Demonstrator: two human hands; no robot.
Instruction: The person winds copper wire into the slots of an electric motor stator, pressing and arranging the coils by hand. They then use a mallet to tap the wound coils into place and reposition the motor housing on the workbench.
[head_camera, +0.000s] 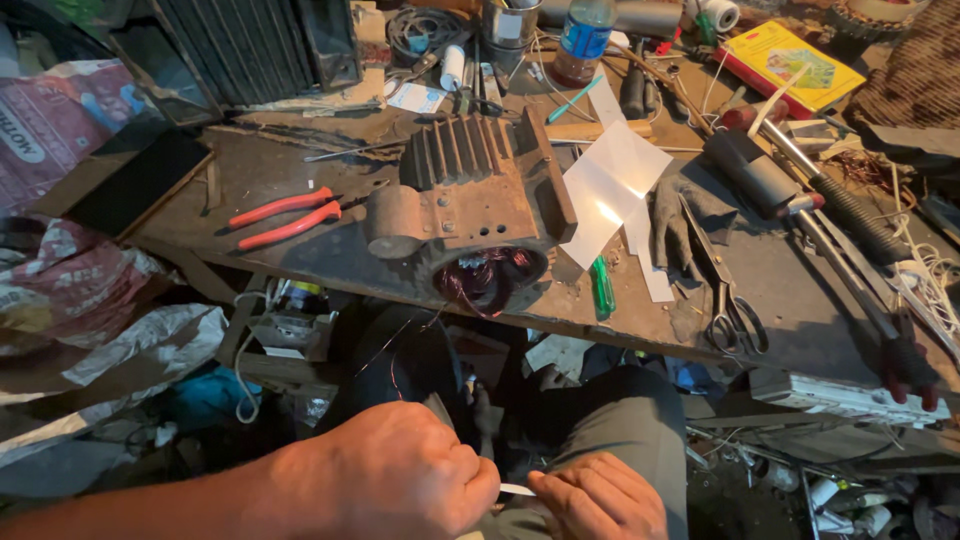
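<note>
My left hand (395, 470) and my right hand (600, 497) are low in front of my lap, both pinching a thin white strip (517, 489) that runs between their fingertips. A fine copper wire (395, 345) trails from near my left hand up toward the rusty electric motor housing (470, 205) on the bench edge. Dark reddish copper windings (488, 278) show in the housing's open end. White sheets of insulating paper (610, 185) lie just right of the motor.
Red-handled pliers (285, 218) lie left of the motor. A green screwdriver (602, 288), scissors (730, 310), grey gloves (680, 215), a plastic bottle (580, 40), a yellow box (785, 60) and several tools crowd the worn bench (300, 170). Bags and scraps lie on the floor at left.
</note>
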